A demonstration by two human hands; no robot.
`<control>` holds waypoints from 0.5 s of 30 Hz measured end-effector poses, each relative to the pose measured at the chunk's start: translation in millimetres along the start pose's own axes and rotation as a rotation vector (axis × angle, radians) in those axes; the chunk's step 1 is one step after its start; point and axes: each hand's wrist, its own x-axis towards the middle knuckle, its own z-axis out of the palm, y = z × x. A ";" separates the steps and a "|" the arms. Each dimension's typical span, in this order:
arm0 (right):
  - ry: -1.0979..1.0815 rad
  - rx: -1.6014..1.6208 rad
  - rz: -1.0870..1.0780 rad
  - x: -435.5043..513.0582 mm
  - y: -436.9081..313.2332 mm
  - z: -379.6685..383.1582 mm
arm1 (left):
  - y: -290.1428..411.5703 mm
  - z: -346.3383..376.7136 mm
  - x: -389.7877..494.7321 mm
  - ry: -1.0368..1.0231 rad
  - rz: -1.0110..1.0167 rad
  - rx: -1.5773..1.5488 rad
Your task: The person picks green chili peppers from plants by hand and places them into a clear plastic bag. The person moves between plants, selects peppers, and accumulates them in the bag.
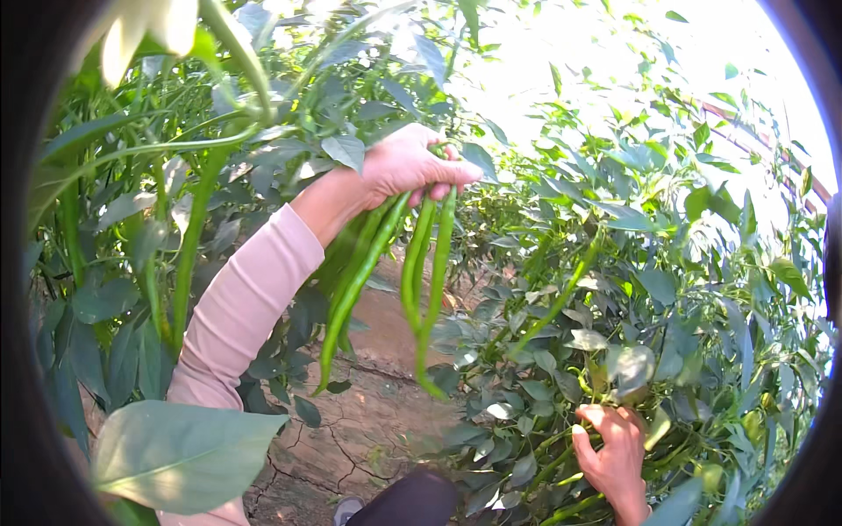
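Observation:
My left hand (421,164) is raised in the middle of the view, its fingers closed around the stem ends of several long green chili peppers (365,269). The peppers hang down from it in two loose groups, tips pointing at the ground. Lower right, my right hand (613,454) reaches into a pepper plant (658,368), thumb apart from the fingers. Its fingertips are partly lost among the leaves, so whether they grip anything is unclear. More green peppers (572,509) hang on the plant just below and left of that hand.
Dense pepper plants (131,217) rise on the left, with a large leaf (191,454) close to the camera. Cracked bare soil (342,434) runs between the rows. My knee (408,500) and shoe (347,508) show at the bottom. Another pepper (559,299) hangs at right.

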 end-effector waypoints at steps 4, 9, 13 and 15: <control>-0.259 0.864 0.443 25.9 -21.6 11.6 | 26.1 7.1 -39.9 -0.153 -0.064 0.236; -0.230 1.535 0.203 50.6 -90.0 47.0 | 10.0 72.8 -86.9 -0.627 -0.032 -0.015; -0.287 1.708 0.398 49.6 -93.4 66.1 | 5.3 120.1 -99.5 -0.483 -0.112 -0.480; -0.389 1.698 0.453 66.7 -93.9 57.8 | -10.4 133.8 -89.0 -0.324 -0.129 -0.762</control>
